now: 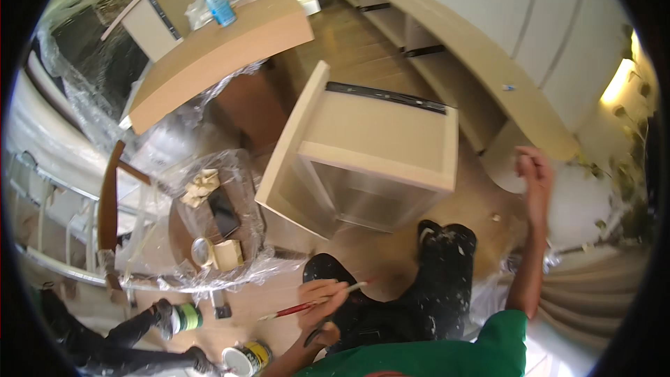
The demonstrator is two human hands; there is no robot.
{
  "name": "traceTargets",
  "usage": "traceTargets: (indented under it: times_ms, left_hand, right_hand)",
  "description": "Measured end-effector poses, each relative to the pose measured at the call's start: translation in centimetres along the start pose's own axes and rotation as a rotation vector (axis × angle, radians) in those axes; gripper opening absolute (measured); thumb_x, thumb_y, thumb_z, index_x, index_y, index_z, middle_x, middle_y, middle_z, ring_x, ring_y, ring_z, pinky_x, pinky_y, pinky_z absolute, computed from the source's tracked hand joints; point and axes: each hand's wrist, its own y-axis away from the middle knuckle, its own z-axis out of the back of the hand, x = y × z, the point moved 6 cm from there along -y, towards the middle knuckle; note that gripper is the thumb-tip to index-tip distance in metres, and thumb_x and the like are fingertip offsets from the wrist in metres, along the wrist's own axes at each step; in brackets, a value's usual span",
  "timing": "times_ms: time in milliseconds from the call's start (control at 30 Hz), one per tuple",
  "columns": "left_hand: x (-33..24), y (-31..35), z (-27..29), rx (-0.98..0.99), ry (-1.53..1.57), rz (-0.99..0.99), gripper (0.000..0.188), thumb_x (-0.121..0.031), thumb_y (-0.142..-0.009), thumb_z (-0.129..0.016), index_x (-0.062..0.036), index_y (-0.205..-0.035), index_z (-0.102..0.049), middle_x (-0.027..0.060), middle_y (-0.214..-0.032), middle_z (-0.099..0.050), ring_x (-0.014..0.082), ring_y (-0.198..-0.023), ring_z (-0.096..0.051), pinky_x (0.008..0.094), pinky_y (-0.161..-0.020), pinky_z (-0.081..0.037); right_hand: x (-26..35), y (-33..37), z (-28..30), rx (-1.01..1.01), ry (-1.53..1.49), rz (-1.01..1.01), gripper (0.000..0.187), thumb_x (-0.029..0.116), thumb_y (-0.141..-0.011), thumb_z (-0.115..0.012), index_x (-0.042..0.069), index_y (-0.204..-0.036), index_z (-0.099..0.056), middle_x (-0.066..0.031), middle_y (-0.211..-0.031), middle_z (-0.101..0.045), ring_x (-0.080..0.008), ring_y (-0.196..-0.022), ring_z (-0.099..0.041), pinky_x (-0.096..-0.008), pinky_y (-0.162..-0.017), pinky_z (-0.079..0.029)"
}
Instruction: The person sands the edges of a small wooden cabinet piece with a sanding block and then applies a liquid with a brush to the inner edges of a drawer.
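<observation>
My left hand [322, 309] is closed around a slim paintbrush [293, 309] with a red and pale handle, above my dark, paint-spotted trousers. A dark curved piece also shows by its lower fingers; its kind is unclear. My right hand [534, 167] is raised on the right, near the end of the low cabinet, its fingers loosely bent and nothing visible in them. Between and beyond my hands stands a pale wooden drawer [380, 136], tipped on its side in front of my feet, with a black slide rail [384, 96] along its upper far edge. Neither hand touches it.
A long low cabinet [447, 28] with open bays runs along the right wall. A plastic-wrapped chair [178, 237] holds tape, a block and a phone-like dark object. Paint cans [244, 359] stand lower left beside another person's legs [125, 338]. A bottle [220, 7] stands on a board-topped table [230, 45].
</observation>
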Motion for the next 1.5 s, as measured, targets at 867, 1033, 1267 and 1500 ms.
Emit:
traceTargets:
  times_ms: [867,1033,1267,1500]
  left_hand:
    - [-5.0,-11.4,-8.7,-0.505,0.357,0.267,0.079,-0.060,-0.107,-0.029,0.0070,-0.137,-0.058,0.0239,-0.159,-0.037,0.0365,-0.143,-0.040,0.0477,-0.117,-0.030]
    - [-6.8,-8.9,-8.2,-0.608,0.221,0.101,0.077,-0.060,-0.107,-0.027,0.0023,-0.135,-0.061,0.0209,-0.154,-0.043,0.0311,-0.139,-0.044,0.0451,-0.107,-0.039]
    - [-6.1,-7.9,-12.6,-0.359,0.379,0.334,0.093,-0.074,-0.101,-0.031,0.0017,-0.154,-0.042,0.0243,-0.154,-0.044,0.0357,-0.138,-0.047,0.0485,-0.112,-0.038]
    - [-6.4,-8.1,-10.8,0.238,0.856,0.752,0.102,-0.068,-0.096,-0.054,0.0075,-0.158,-0.026,0.0258,-0.153,-0.045,0.0385,-0.136,-0.052,0.0510,-0.105,-0.050]
  right_hand:
    - [11.3,2.8,-18.4,1.170,-0.371,0.219,0.013,0.008,-0.103,-0.054,0.001,-0.114,-0.055,-0.0076,-0.084,-0.057,-0.0173,-0.074,-0.058,-0.0337,-0.068,-0.046]
    - [10.6,6.6,-17.3,1.138,-0.934,-0.226,0.031,0.007,-0.095,-0.072,0.010,-0.101,-0.041,-0.0045,-0.097,-0.059,-0.0116,-0.085,-0.059,-0.0236,-0.075,-0.047]
    - [9.2,6.3,-13.8,1.089,-0.741,-0.134,0.040,-0.003,-0.092,-0.072,0.012,-0.096,-0.035,-0.0084,-0.103,-0.061,-0.0111,-0.086,-0.064,-0.0255,-0.074,-0.053]
    - [11.4,2.3,-13.3,1.295,-0.277,0.223,0.038,0.005,-0.091,-0.074,0.011,-0.089,-0.037,-0.0065,-0.096,-0.061,-0.0134,-0.087,-0.057,-0.0302,-0.080,-0.048]
